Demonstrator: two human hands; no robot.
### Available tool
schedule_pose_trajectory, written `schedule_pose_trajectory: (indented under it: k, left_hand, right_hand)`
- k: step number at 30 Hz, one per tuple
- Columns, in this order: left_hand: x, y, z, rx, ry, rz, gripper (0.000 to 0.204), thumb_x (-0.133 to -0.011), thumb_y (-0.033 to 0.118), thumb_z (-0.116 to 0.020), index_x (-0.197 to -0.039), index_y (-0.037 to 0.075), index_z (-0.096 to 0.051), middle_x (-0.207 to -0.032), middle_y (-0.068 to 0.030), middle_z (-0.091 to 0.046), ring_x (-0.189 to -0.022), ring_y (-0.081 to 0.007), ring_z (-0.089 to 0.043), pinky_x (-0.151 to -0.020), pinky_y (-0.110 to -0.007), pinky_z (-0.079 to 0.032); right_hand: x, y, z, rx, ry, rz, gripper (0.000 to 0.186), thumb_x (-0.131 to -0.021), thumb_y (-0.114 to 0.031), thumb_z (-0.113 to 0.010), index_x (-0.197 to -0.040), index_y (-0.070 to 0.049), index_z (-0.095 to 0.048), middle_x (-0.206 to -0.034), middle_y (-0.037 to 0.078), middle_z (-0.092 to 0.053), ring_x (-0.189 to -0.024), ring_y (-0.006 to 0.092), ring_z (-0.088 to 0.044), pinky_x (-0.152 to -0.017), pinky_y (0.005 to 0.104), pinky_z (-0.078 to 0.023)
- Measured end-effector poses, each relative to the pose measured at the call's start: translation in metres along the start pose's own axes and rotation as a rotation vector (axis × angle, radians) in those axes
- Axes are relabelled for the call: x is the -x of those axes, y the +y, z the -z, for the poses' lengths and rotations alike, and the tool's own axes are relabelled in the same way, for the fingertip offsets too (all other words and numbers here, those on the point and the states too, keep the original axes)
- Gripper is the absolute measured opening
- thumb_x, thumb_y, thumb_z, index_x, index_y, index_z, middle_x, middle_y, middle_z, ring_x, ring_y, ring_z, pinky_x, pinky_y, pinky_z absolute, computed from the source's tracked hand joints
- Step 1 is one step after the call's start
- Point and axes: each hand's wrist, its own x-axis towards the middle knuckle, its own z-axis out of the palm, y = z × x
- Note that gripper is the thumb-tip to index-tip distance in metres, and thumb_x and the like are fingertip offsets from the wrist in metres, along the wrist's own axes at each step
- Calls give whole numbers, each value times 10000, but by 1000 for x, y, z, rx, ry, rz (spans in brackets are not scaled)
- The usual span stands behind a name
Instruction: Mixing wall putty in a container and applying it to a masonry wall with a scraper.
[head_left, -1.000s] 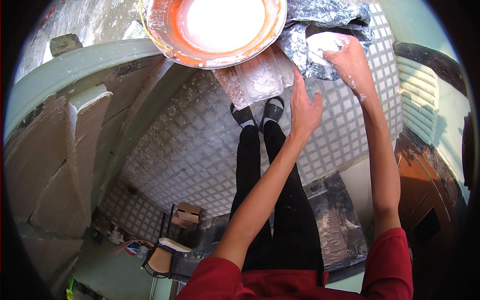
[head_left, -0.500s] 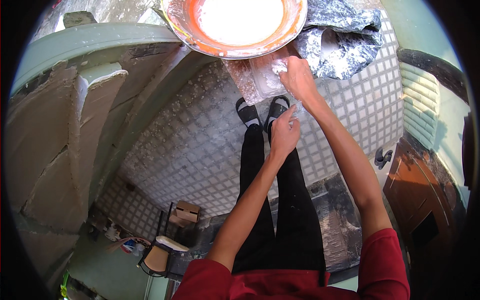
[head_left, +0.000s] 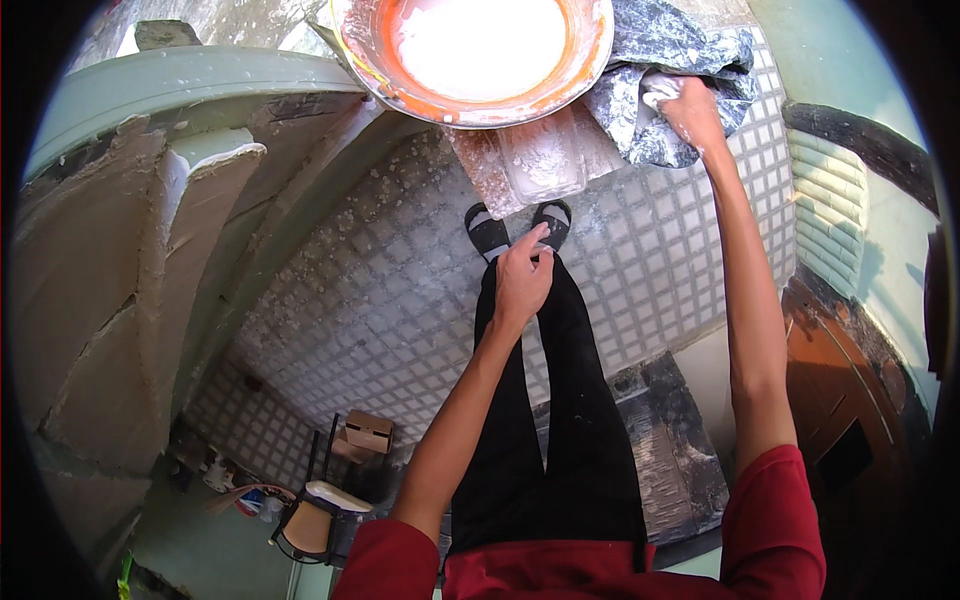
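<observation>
My right hand is at the mouth of a crumpled dark bag dusted with white powder. Its fingers are curled and coated white; whatever they may hold cannot be made out. Over my legs hovers my left hand, loosely open, fingertips whitened, touching nothing. A clear plastic tub with white powder in it rests on a powdery reddish-brown board. Beyond it, a wide metal basin with an orange-stained inner wall holds a bright white mass.
Grey checkered tiles spattered with white cover the floor. Broken boards lean along the left. Behind me are a chair, a cardboard box and a brown wooden cabinet. My sandals stand close to the tub.
My right hand has left the tub and moved right to the bag's mouth. My left hand has drawn back toward me and slightly left.
</observation>
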Motion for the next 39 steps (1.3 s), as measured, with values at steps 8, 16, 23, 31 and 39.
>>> schedule_pose_trajectory:
  k: [8, 16, 23, 31, 39]
  left_hand:
    - [-1, -5, 15, -50, -28, 3, 380, -884, 49, -556, -1257, -19, -576, -1158, -179, -667, -949, -230, -701, -723, -293, -544]
    - [-3, 6, 15, 7, -3, 14, 395, -853, 20, -560, -1245, -22, -572, -1157, -205, -655, -933, -283, -696, -719, -319, -553]
    - [0, 17, 24, 30, 16, 9, 379, -875, 15, -558, -1250, -34, -565, -1162, -203, -655, -929, -267, -702, -697, -306, -560]
    - [4, 6, 34, 33, 68, 32, 362, -882, 26, -557, -1239, -31, -577, -1147, -203, -660, -929, -264, -702, -696, -307, -558]
    - [2, 4, 39, 42, 49, 52, 359, -903, 25, -542, -1258, -21, -570, -1177, -175, -657, -947, -218, -693, -706, -285, -553]
  right_hand:
    - [-14, 8, -29, 212, 162, 119, 280, -741, -146, -626, -878, 97, -647, -919, 341, -627, -925, 500, -591, -835, 527, -475]
    - [58, -40, 38, -151, 331, -190, 303, -764, -77, -639, -1046, 19, -693, -920, 241, -694, -868, 354, -696, -768, 399, -519]
    - [-9, -147, 25, -247, 290, 352, 275, -761, -94, -590, -990, 21, -690, -876, 230, -691, -840, 384, -681, -791, 432, -524]
    - [-108, -182, -113, 188, 20, 566, 266, -812, -185, -609, -991, 2, -671, -1011, 261, -663, -929, 440, -644, -865, 461, -516]
    - [-106, -165, -132, 459, -266, 608, 276, -863, -187, -517, -1026, -16, -660, -927, 234, -672, -901, 380, -659, -860, 482, -509]
